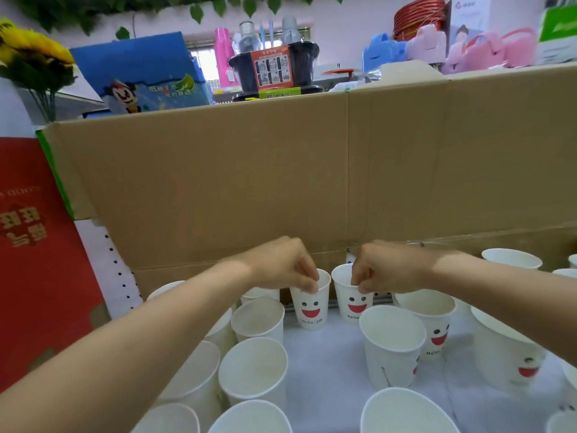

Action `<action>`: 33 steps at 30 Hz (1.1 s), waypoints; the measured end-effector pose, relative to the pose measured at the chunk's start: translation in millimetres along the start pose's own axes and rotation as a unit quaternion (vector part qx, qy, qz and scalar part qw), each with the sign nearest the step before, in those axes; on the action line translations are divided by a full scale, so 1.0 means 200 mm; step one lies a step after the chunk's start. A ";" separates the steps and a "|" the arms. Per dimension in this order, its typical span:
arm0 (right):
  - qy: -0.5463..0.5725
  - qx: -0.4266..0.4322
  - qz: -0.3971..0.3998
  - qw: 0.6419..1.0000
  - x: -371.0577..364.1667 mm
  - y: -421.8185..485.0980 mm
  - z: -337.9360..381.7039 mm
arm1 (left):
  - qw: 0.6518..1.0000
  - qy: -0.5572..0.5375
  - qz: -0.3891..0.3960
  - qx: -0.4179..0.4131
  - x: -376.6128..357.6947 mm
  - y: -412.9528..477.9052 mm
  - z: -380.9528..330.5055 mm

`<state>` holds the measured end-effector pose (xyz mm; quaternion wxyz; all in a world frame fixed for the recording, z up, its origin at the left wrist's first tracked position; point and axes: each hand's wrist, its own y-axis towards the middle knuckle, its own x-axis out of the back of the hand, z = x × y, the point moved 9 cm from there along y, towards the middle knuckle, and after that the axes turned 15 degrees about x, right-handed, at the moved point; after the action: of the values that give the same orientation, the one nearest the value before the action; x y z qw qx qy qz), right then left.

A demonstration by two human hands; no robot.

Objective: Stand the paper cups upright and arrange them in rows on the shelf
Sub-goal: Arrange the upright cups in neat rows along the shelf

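Mid-frame, my left grip pinches the left cup by its rim; my right grip pinches the right cup. Both read "Hello".

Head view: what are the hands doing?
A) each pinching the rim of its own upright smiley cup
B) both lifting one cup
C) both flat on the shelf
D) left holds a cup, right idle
A: the left hand pinches the rim of one upright smiley cup, the right hand the rim of the neighbouring cup.

Left hand, right hand and both forearms are bare.
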<state>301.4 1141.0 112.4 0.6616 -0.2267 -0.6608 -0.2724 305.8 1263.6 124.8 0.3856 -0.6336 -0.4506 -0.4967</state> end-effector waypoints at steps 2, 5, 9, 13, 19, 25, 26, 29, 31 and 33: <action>0.000 0.003 -0.010 1.000 -0.01 0.00 0.00 | 0.999 0.048 -0.008 0.007 -0.05 0.02 0.01; 0.014 0.009 -0.021 1.000 -0.02 0.00 0.00 | 0.998 0.061 -0.018 0.004 -0.07 0.03 0.02; 0.025 0.009 -0.023 0.999 -0.04 0.01 -0.02 | 0.999 0.048 -0.012 0.009 -0.06 0.03 0.04; 0.027 0.000 -0.016 0.999 -0.04 0.02 -0.03 | 0.999 0.046 -0.018 0.008 -0.06 0.03 0.04; 0.015 -0.007 -0.031 0.999 0.07 -0.04 0.03 | 0.998 -0.010 -0.058 -0.003 0.03 -0.05 -0.03; 0.089 -0.007 0.034 0.995 0.15 -0.33 0.17 | 0.982 -0.170 -0.025 -0.076 0.06 -0.38 -0.27; 0.085 -0.006 0.054 0.995 0.13 -0.36 0.18 | 0.982 -0.170 0.001 -0.084 0.04 -0.43 -0.31; 0.081 -0.014 0.079 0.993 0.05 -0.38 0.21 | 0.984 -0.148 0.048 -0.092 -0.03 -0.54 -0.42; 0.084 -0.007 0.062 0.994 0.02 -0.37 0.22 | 0.987 -0.117 0.060 -0.090 -0.07 -0.59 -0.48; 0.089 -0.001 0.054 0.995 0.00 -0.36 0.23 | 0.991 -0.073 0.073 -0.087 -0.11 -0.64 -0.52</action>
<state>219.1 1116.6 109.6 0.7312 -0.2376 -0.5859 -0.2561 152.2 1199.8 130.4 0.3301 -0.7306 -0.3849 -0.4572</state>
